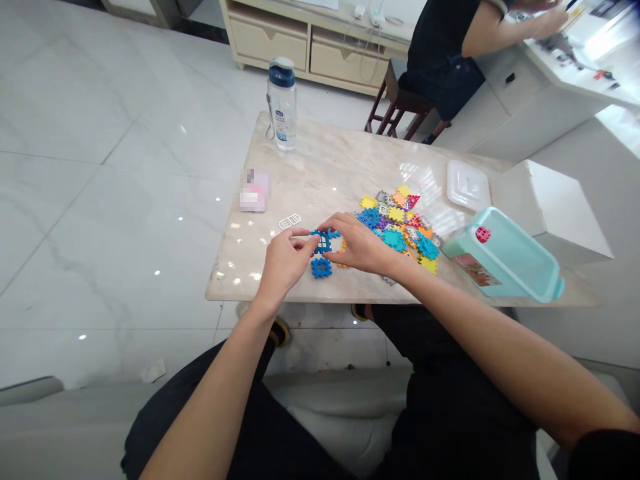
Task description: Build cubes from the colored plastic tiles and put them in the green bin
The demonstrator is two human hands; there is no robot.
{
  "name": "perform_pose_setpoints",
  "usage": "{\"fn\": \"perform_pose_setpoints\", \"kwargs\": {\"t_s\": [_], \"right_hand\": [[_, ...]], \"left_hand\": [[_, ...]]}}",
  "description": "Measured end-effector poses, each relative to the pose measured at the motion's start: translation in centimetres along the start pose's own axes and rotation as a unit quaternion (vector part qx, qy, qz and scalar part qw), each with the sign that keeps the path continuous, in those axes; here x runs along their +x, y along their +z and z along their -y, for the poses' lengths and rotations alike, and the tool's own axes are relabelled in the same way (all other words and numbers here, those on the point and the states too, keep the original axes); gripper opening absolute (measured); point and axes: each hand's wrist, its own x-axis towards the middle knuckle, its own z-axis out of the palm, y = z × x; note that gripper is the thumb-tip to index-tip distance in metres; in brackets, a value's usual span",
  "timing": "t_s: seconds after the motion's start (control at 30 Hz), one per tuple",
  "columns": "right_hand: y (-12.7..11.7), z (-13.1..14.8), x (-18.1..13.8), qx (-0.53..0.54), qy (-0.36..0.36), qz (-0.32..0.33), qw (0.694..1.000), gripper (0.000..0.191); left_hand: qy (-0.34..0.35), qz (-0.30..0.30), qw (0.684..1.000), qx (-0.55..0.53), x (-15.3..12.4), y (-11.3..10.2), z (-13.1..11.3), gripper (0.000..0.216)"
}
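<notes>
My left hand [289, 260] pinches the left edge of a blue interlocking building tile [324, 242] with window-like openings. My right hand [361, 245] curves round the same tile from the right, forefinger at its far edge and thumb at the near edge. Just below it, a second blue tile [321, 268] lies flat on the table. A white window-shaped piece [289, 221] rests beyond my left hand. To the right spreads a pile of interlocking tiles [396, 214] in yellow, blue, orange, red and grey; my right hand and forearm cover part of it.
On the marble-look table [320, 160] stand a water bottle [285, 110], a pink packet [255, 192], a clear lid [468, 185], a pale turquoise tub [500, 257] and a white box [560, 200]. Another person [445, 53] sits on a stool [407, 100] at the back right.
</notes>
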Motion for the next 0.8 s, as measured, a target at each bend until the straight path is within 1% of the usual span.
{"fn": "perform_pose_setpoints", "kwargs": {"t_s": [0.13,0.3,0.37,0.43,0.5,0.6,0.67,0.73,0.8], "right_hand": [[0.2,0.2,-0.1,0.006,-0.014,-0.005,1.0,0.048],[0.9,-0.1,0.0,0.033,-0.054,-0.05,0.997,0.046],[1.2,-0.4,0.0,0.02,-0.052,-0.055,0.997,0.048],[1.5,-0.4,0.0,-0.007,-0.027,-0.047,0.999,0.051],[2.0,-0.3,-0.1,-0.041,0.008,-0.016,0.999,0.052],[3.0,0.1,-0.3,-0.098,0.039,0.075,0.992,0.046],[3.7,0.4,-0.5,-0.131,0.049,0.126,0.982,0.042],[4.4,0.7,-0.5,-0.147,0.053,0.15,0.976,0.039],[5.0,0.8,-0.5,-0.148,0.05,0.162,0.974,0.038]], "left_hand": [[0.01,0.007,1.0,0.017,-0.2,0.0,-0.1,0.026],[-0.005,0.013,1.0,0.029,-0.5,0.0,-0.4,0.02],[-0.011,0.026,0.999,0.026,-0.3,-0.5,-0.6,0.021],[-0.021,0.036,0.999,-0.006,0.2,-1.5,-0.9,0.023],[-0.026,0.016,0.998,-0.05,0.8,-2.9,-1.4,0.025],[-0.025,-0.061,0.994,-0.082,1.3,-5.0,-2.2,0.022],[-0.03,-0.087,0.992,-0.089,1.4,-5.9,-2.6,0.02],[-0.041,-0.075,0.993,-0.086,1.3,-6.2,-2.7,0.019],[-0.046,-0.035,0.996,-0.063,1.2,-6.2,-2.6,0.018]]}}
